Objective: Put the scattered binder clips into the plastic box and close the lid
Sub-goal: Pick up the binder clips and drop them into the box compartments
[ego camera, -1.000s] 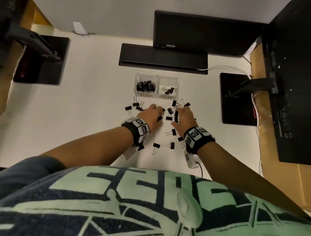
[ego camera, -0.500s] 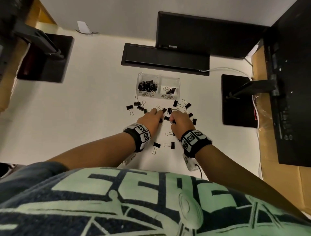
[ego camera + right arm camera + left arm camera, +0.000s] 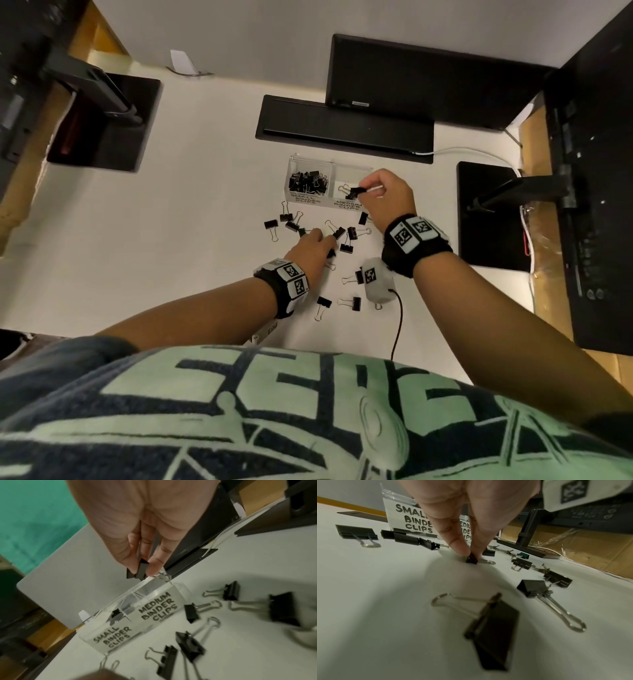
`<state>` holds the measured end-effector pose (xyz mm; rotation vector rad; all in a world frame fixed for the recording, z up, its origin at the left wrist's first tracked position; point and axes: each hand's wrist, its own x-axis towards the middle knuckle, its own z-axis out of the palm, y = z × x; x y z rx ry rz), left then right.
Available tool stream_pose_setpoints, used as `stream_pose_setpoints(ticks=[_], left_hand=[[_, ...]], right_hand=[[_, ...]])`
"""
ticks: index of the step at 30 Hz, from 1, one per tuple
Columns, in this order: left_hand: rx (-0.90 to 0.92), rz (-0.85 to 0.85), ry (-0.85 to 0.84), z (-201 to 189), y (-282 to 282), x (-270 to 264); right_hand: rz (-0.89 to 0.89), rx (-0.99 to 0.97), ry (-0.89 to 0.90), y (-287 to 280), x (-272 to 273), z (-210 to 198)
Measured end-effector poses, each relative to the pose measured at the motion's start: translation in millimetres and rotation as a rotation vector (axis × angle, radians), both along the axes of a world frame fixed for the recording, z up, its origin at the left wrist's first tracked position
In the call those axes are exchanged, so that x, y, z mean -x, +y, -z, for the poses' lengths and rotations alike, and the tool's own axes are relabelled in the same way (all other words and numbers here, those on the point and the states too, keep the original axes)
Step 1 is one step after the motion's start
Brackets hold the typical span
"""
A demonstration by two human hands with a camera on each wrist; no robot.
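A clear plastic box (image 3: 310, 202) (image 3: 130, 615) with two compartments, labelled small and medium binder clips, stands open on the white desk. My right hand (image 3: 363, 192) (image 3: 139, 568) hovers over the medium compartment and pinches a black binder clip (image 3: 356, 192) (image 3: 137, 570). My left hand (image 3: 323, 241) (image 3: 471, 555) reaches down among the scattered clips and pinches a small black clip (image 3: 471, 559) that lies on the desk. Several black binder clips (image 3: 349, 236) (image 3: 493, 632) lie scattered in front of the box. The small compartment holds a pile of clips (image 3: 308, 183).
A black keyboard (image 3: 342, 128) and monitor (image 3: 428, 82) stand behind the box. Black monitor bases sit at left (image 3: 102, 126) and right (image 3: 493, 216). A white cable (image 3: 462, 150) runs at the back right. A black cord (image 3: 397, 325) hangs from my right wrist camera.
My right hand has lifted from the scattered clips and moved forward over the medium compartment with a clip in it. My left hand stays low among the clips.
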<state>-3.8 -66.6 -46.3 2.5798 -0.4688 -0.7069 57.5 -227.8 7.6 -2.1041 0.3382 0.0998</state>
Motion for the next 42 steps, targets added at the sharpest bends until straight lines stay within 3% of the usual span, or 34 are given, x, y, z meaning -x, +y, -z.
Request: stream_pose_setpoints(ticks=[9,13,16,20,22,28,37,42], left_hand=[[-0.121,0.042,-0.02,-5,2,4],[-0.119,0.063,-0.041,-6,4,5],[-0.083,0.085,-0.061,-5,5,4],[-0.022,0.075,-0.045,-4,3,0],[0.009,0.057,-0.031,-3,3,-2],[0.072,0.049,-0.046,4,4,-4],[-0.002,0.048,-0.112,7,6,0],[0.009,0.076,-0.097,8,5,-2]], right_hand=[[0.002,-0.04,0.014,7,-30,12],[0.124,-0.067,-0.005,-13,-25,16],[0.159,0.076,0.065,-36,-12,25],[-0.148,0.428,0.276,-50,5,43],[-0.218,0.5,0.285,-48,10,50],[-0.12,0.475,0.271,-41,21,59],[0.06,0.23,0.205,-53,42,49],[-0.121,0.237,0.225,-34,61,42]])
